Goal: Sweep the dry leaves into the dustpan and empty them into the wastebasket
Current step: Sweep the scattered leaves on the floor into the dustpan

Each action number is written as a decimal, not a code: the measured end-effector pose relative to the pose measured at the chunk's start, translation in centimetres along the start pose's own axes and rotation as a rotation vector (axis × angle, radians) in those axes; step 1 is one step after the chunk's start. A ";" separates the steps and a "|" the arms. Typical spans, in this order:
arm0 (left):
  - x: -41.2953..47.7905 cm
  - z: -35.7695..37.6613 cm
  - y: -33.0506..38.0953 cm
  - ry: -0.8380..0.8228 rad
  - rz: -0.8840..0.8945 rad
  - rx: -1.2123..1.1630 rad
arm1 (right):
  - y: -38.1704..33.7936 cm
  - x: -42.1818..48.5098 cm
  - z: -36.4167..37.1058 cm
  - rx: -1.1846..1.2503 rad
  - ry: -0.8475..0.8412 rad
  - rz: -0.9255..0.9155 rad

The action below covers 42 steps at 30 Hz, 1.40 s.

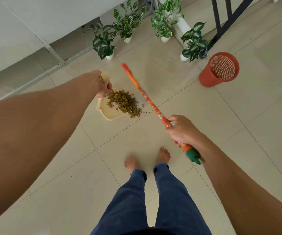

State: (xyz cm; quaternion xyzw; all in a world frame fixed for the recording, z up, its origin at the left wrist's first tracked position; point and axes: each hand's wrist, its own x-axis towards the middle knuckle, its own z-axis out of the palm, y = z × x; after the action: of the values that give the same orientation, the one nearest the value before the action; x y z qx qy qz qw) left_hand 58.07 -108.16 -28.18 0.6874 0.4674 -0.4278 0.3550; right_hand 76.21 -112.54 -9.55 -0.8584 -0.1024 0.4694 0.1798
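A cream dustpan (110,113) stands on the tiled floor ahead of my feet, with a heap of dry brown leaves (125,103) lying in it and spilling over its right edge. My left hand (99,84) grips the dustpan's upright cream handle near its top. My right hand (181,130) is closed around the orange flowered broom (149,100), whose green end sticks out behind my wrist. The broom's far end is blurred, just right of the leaves. A red mesh wastebasket (219,70) stands upright to the right, a few tiles away.
Several potted green plants (103,42) in white pots line the floor ahead, next to a white wall ledge on the left. A dark metal railing (221,22) rises at the far right. My bare feet (147,160) stand behind the dustpan.
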 end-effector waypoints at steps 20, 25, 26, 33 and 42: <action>0.1 0.7 -0.8 0.025 -0.001 0.000 | -3.1 0.7 4.5 0.141 -0.105 -0.027; 0.2 0.7 -1.1 0.035 -0.008 0.000 | -2.8 0.3 3.1 0.199 -0.183 -0.051; 0.2 0.8 -1.2 0.030 -0.004 0.002 | -2.5 0.0 2.7 0.186 -0.184 -0.062; 0.8 0.4 -1.5 0.003 0.055 -0.011 | -3.5 -0.1 3.4 0.005 -0.071 -0.072; 2.9 -4.0 -3.0 0.093 0.197 -0.078 | -2.3 -0.3 1.7 0.163 -0.168 -0.060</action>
State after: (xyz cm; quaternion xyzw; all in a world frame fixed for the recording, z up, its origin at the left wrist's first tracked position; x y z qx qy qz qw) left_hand 56.83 -102.71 -29.57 0.7348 0.4295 -0.3401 0.3998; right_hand 74.57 -110.18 -9.24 -0.7950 -0.1043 0.5410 0.2539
